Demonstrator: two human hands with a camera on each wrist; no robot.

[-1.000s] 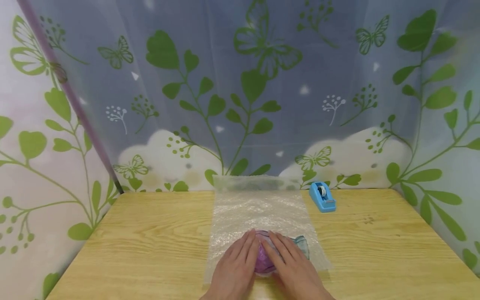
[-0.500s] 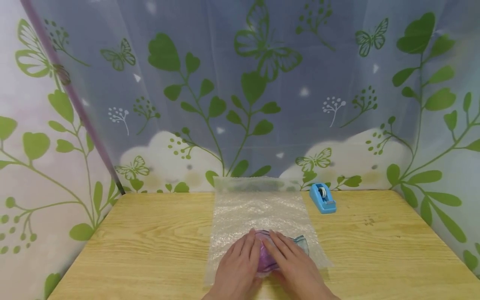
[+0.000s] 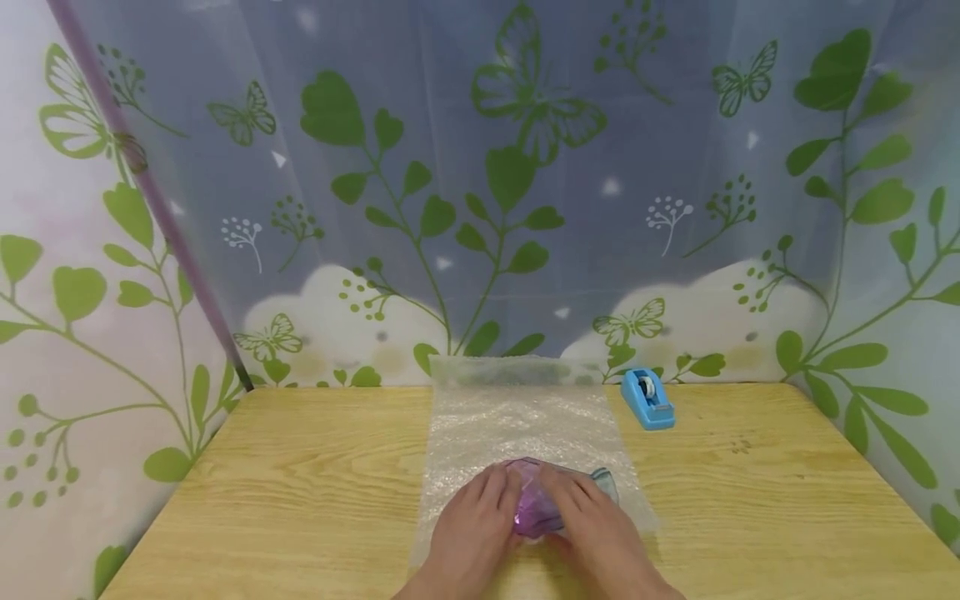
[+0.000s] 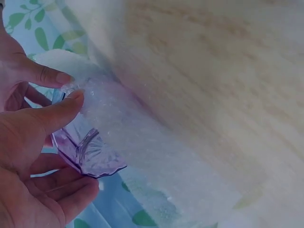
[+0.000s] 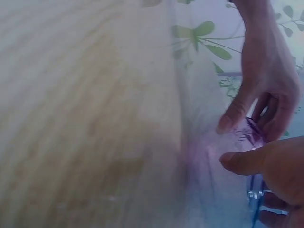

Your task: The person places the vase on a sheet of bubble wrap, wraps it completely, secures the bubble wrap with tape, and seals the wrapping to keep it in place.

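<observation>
A clear faceted purple piece point(image 3: 536, 507), glass-like and fading to blue-teal at its flared right end, lies on a sheet of bubble wrap point(image 3: 517, 417) near the front of the table. My left hand point(image 3: 474, 521) grips its left part, fingers over the far side. The right hand point(image 3: 600, 521) holds it from the right, fingers bent over the top. In the left wrist view, both thumbs press the near edge of the wrap against the purple piece point(image 4: 90, 152), with left fingers behind it. The right wrist view shows the right thumb point(image 5: 242, 161) on the wrap; the piece is mostly hidden there.
A blue tape dispenser point(image 3: 648, 400) with a roll of tape stands at the back right, just beyond the wrap. The wooden table point(image 3: 315, 467) ends at a patterned curtain point(image 3: 375, 217), and the wrap's far edge reaches up against it.
The fingers of both hands have drawn back and bent, so more of the purple piece shows between them. The piece and the wrap stay in nearly the same place. The head view shifts slightly.
</observation>
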